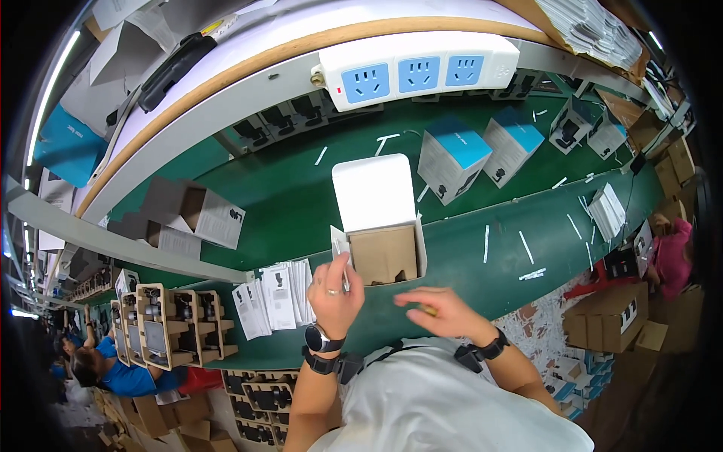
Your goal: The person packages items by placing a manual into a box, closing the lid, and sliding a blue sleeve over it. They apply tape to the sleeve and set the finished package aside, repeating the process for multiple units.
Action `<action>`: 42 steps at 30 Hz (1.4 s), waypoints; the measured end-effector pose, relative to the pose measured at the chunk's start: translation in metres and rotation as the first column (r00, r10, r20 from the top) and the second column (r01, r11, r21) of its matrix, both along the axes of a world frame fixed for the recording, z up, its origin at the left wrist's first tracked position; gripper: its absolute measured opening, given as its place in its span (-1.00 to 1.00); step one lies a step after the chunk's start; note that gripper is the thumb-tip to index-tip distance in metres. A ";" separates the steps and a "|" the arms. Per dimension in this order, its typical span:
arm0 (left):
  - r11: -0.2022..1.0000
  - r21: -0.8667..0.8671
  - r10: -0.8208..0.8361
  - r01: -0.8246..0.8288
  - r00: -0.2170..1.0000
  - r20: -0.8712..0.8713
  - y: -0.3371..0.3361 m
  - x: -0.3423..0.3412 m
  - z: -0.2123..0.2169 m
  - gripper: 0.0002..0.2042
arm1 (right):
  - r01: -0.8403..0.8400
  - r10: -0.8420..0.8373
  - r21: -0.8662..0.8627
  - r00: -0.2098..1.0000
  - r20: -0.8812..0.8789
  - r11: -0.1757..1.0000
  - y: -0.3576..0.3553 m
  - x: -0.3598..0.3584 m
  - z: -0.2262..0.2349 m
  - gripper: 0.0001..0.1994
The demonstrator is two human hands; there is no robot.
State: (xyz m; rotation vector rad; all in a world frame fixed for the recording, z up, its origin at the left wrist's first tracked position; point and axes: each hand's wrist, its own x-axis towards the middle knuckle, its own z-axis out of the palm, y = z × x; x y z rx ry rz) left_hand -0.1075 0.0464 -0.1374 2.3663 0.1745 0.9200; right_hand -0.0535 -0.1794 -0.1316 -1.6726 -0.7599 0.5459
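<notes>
An open white box [374,194] stands in front of me on the green bench, its lid raised at the far side. Brown cardboard [384,252] fills its inside. My left hand [337,295] is at the box's left side, fingers curled and pinched by the left flap [340,242]; a thin pale edge shows under them, but I cannot make out what they hold. My right hand [443,311] hovers off the box's near right corner, index finger and thumb apart. A small yellowish spot shows among its fingers, too small to name. White printed leaflets [277,295] lie left of my left hand.
Blue-topped white boxes [454,162] stand behind right; opened boxes [202,215] lie left. A power strip [418,71] hangs from the shelf above. Brown trays with black devices [169,328] are stacked at left. White strips [486,242] dot the bench. Other people sit at both sides.
</notes>
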 end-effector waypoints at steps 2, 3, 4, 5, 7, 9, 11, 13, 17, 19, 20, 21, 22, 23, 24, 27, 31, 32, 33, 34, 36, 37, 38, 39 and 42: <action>0.998 0.064 0.000 -0.006 0.996 0.093 -0.001 0.005 0.006 -0.65 | 0.014 -0.027 0.121 0.995 0.101 0.992 0.030 -0.003 0.013 -0.79; 0.993 0.117 -0.013 -0.009 0.983 0.186 -0.003 0.010 0.013 -0.67 | 0.025 -0.038 0.122 0.994 0.102 0.992 0.037 -0.003 0.009 -0.79; 0.952 0.288 0.066 -0.104 0.988 0.138 -0.007 0.007 0.024 -0.69 | 0.096 -0.116 0.096 0.966 0.231 0.991 0.042 -0.001 0.000 -0.80; 0.949 0.295 0.069 -0.109 0.988 0.141 -0.003 0.003 0.019 -0.69 | 0.152 -0.173 0.086 0.917 0.359 0.985 0.049 0.001 -0.005 -0.80; 0.993 0.063 0.093 -0.096 0.995 0.042 0.009 -0.008 -0.005 -0.65 | 0.125 -0.168 0.149 0.932 0.322 0.981 0.036 0.004 0.007 -0.81; 0.987 -0.089 0.133 -0.131 0.991 0.021 0.005 -0.013 -0.016 -0.66 | 0.243 -0.296 0.218 0.920 0.258 0.945 0.013 0.011 0.006 -0.84; 0.844 -0.485 0.142 -0.229 0.967 -0.209 -0.007 -0.012 -0.017 -0.66 | 0.484 -0.487 0.164 0.873 -0.024 0.860 0.002 0.025 0.008 -0.88; 0.915 -0.376 0.077 -0.144 0.979 -0.189 -0.014 -0.010 -0.013 -0.65 | 0.550 -0.558 0.136 0.829 0.034 0.824 -0.003 0.040 0.007 -0.88; 0.978 0.174 0.139 -0.113 0.979 -0.149 -0.017 -0.008 0.002 -0.57 | 0.507 -0.517 0.108 0.849 0.104 0.855 -0.016 0.038 0.001 -0.89; 0.954 0.249 0.195 -0.169 0.977 -0.085 -0.004 -0.009 -0.011 -0.55 | 0.472 -0.481 0.096 0.858 0.181 0.877 -0.017 0.037 -0.011 -0.90; 0.958 0.232 0.178 -0.170 0.984 -0.015 -0.006 -0.003 -0.008 -0.56 | 0.476 -0.485 0.092 0.856 0.179 0.875 -0.016 0.036 -0.015 -0.90; 0.959 0.231 0.174 -0.165 0.985 -0.019 -0.008 0.000 -0.004 -0.56 | 0.481 -0.489 0.088 0.862 0.133 0.872 -0.013 0.035 -0.017 -0.90; 0.977 0.184 0.125 -0.111 0.990 -0.070 -0.011 0.002 0.000 -0.58 | 0.487 -0.493 0.084 0.866 0.087 0.870 -0.012 0.034 -0.019 -0.91; 0.989 0.134 0.076 -0.061 0.990 -0.115 -0.013 0.005 0.005 -0.60 | 0.489 -0.495 0.082 0.865 0.087 0.869 -0.014 0.035 -0.018 -0.91; 0.989 0.109 0.111 -0.096 0.984 -0.140 -0.017 0.000 0.008 -0.65 | 0.481 -0.487 0.081 0.869 0.087 0.873 -0.016 0.036 -0.015 -0.91; 0.978 -0.005 0.205 -0.207 0.973 -0.102 -0.012 -0.020 0.000 -0.65 | 0.493 -0.498 0.083 0.866 0.051 0.866 -0.019 0.039 -0.016 -0.92; 0.945 0.272 0.207 -0.183 0.976 -0.064 -0.005 -0.008 0.017 -0.66 | 0.517 -0.517 0.020 0.856 -0.030 0.856 -0.022 0.041 -0.028 -0.90; 0.920 0.366 0.203 -0.141 0.970 -0.136 -0.003 0.000 0.023 -0.61 | 0.514 -0.514 0.019 0.858 -0.030 0.857 -0.021 0.041 -0.028 -0.90; 0.919 0.366 0.206 -0.144 0.969 -0.137 -0.005 0.002 0.025 -0.61 | 0.492 -0.492 0.035 0.870 -0.008 0.870 -0.021 0.040 -0.028 -0.89; 0.922 0.375 0.169 -0.095 0.971 -0.168 -0.007 0.004 0.025 -0.56 | 0.470 -0.471 0.049 0.882 0.015 0.881 -0.021 0.040 -0.028 -0.88; 0.921 0.388 0.122 -0.036 0.972 -0.200 -0.005 0.002 0.015 -0.52 | 0.454 -0.458 0.061 0.886 0.078 0.889 -0.022 0.042 -0.022 -0.84; 0.989 0.113 0.110 -0.091 0.978 -0.179 -0.002 -0.009 -0.006 -0.52 | 0.434 -0.440 0.070 0.887 0.142 0.898 -0.022 0.043 -0.017 -0.79; 0.976 -0.175 0.103 -0.131 0.982 -0.161 0.000 -0.016 -0.026 -0.51 | 0.441 -0.446 0.067 0.884 0.138 0.895 -0.020 0.043 -0.010 -0.79; 0.976 -0.177 0.100 -0.129 0.981 -0.168 0.000 -0.015 -0.037 -0.51 | 0.383 -0.387 0.056 0.917 0.099 0.922 -0.019 0.044 -0.002 -0.72; 0.643 -0.758 -0.018 -0.115 0.986 -0.164 0.002 -0.004 -0.091 -0.59 | 0.257 -0.273 0.095 0.927 0.257 0.962 -0.002 0.048 -0.013 -0.61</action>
